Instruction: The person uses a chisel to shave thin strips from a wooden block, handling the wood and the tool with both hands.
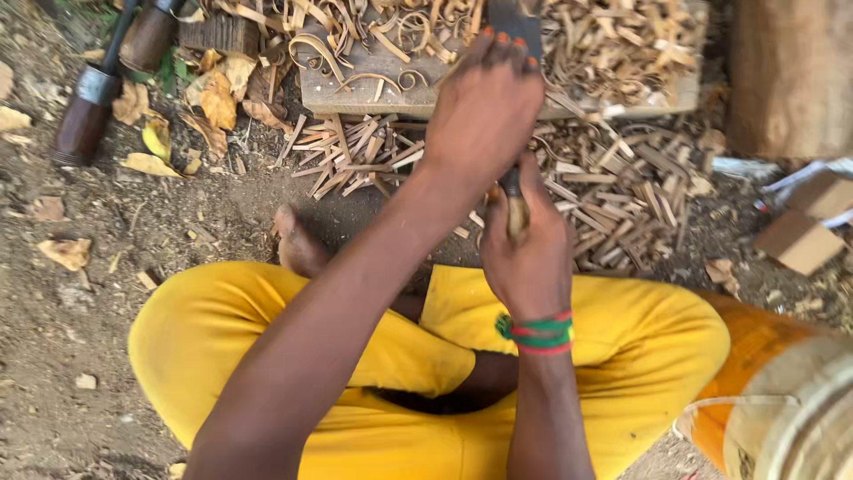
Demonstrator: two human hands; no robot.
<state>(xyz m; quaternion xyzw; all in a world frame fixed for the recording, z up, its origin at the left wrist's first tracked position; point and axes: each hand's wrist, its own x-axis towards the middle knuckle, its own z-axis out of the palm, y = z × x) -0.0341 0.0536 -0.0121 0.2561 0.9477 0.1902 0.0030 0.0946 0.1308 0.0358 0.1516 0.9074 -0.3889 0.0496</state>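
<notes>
Wood shavings (613,44) and split strips (622,182) already lie heaped on and below the plank (373,84), while the left hand (484,111) presses closed on a dark blade (514,20) and the right hand (529,253) grips its handle (517,213), carving seemingly well underway.

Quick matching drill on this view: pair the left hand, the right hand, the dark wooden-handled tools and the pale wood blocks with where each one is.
Things:
1. left hand
2. right hand
3. dark wooden-handled tools
4. pale wood blocks

Places:
A. on the dirt at the right edge
B. at the top left, beside dry leaves
C. low, closed round a tool handle
D. up on the wooden board, among shavings

Pairs: 1-D, 2-C, 3-B, 4-A
</notes>
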